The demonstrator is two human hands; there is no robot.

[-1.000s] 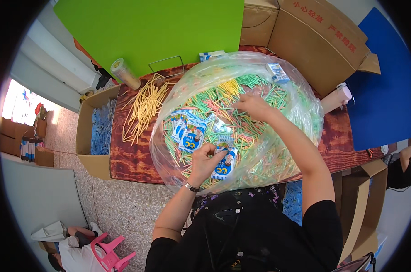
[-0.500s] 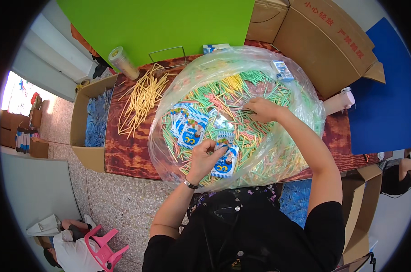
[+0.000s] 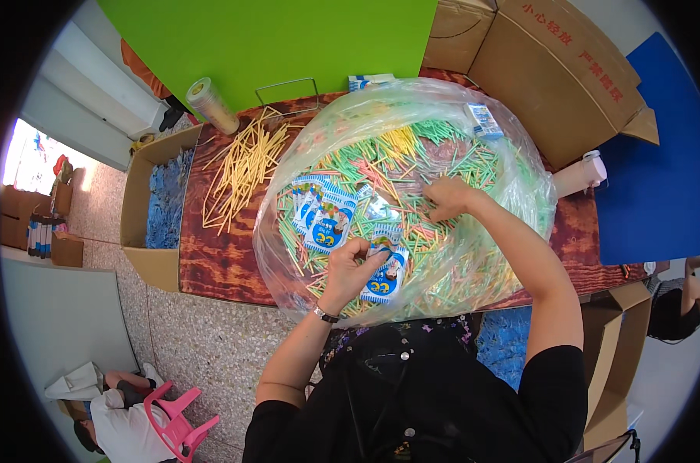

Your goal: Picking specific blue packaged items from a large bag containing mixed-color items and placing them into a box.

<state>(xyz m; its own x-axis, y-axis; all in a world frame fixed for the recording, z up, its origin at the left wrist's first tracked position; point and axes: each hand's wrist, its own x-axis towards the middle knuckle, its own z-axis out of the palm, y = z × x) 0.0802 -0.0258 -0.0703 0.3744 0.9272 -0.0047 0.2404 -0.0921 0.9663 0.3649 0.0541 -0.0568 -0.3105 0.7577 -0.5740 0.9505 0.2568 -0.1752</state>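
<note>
A large clear plastic bag (image 3: 288, 158) lies spread open on the table, full of thin green, pink and yellow sticks (image 3: 396, 143). My left hand (image 3: 351, 270) pinches a small blue-and-white printed packet (image 3: 383, 284) between thumb and fingers at the bag's near side. Just left of it, several similar packets (image 3: 330, 222) lie fanned over the sticks. Among the sticks at the bag's middle right is my right hand (image 3: 449, 198), fingers curled down with their tips partly hidden. Whatever they hold cannot be made out. A shiny silvery wrapper (image 3: 382, 207) lies between the hands.
Loose pale-yellow sticks (image 3: 245, 170) lie left of the bag, near a clear cylindrical tub (image 3: 211, 106). Open cartons hold blue packets (image 3: 164, 204) at the left. A large carton (image 3: 543, 65) stands behind; a pinkish-white roll (image 3: 581, 174) lies right. Someone sits by a pink chair (image 3: 178, 420).
My right hand has shifted slightly nearer, its fingers now pointing further down into the sticks. My left hand keeps its pinch on the packet, almost unmoved.
</note>
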